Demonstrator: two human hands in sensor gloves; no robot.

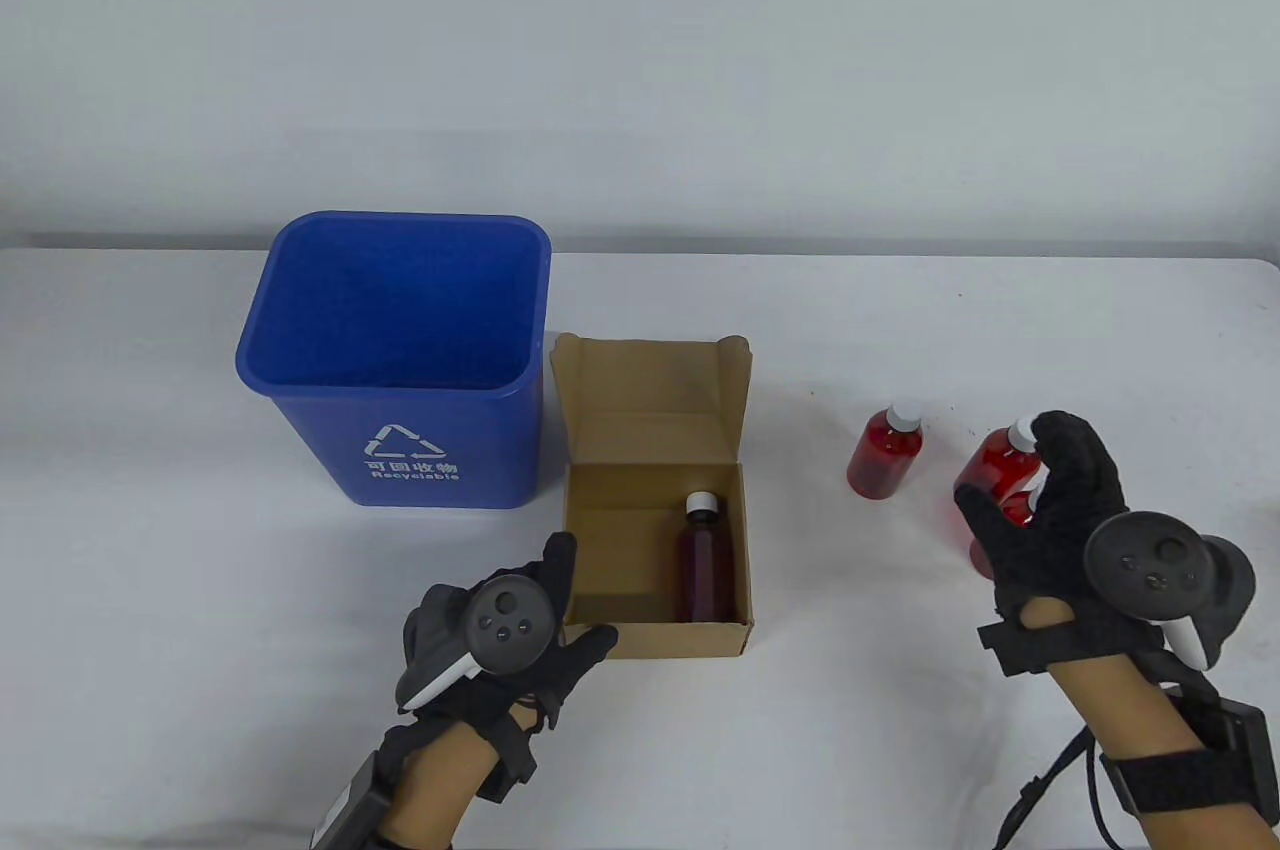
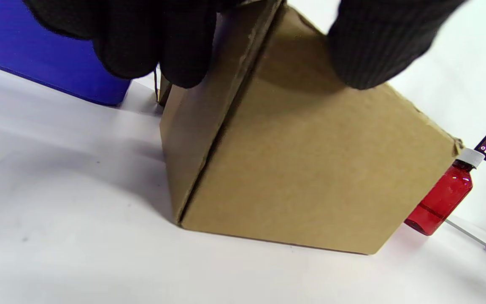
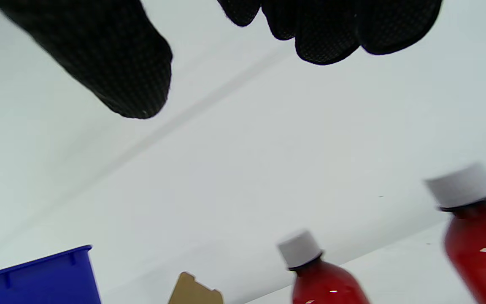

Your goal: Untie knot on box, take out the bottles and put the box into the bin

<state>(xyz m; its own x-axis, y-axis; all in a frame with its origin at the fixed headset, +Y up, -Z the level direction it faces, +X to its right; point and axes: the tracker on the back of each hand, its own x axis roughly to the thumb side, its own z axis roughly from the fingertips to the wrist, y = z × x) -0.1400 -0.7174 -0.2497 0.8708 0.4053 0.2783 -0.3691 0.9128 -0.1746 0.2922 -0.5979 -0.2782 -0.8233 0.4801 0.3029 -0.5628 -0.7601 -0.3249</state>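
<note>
I see the blue bin [image 1: 395, 360] just left of the open box [image 1: 655, 500], whose near left corner my left hand [image 1: 510, 635] grips. One bottle [image 1: 706, 555] lies inside along the right wall. Across bare table [image 1: 1100, 330] to the right, one red bottle [image 1: 886, 450] stands beside another [image 1: 1000, 475], over which my right hand [image 1: 1065, 520] hangs, fingers spread off it.

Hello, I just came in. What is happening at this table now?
A person in sensor gloves is emptying a cardboard box. The lid is open and one bottle remains inside. The left hand holds the box at its near left corner. Two red bottles already stand on the table to the right; the right hand is at the nearer one, fingers open. The blue bin beside the box holds nothing visible.
</note>
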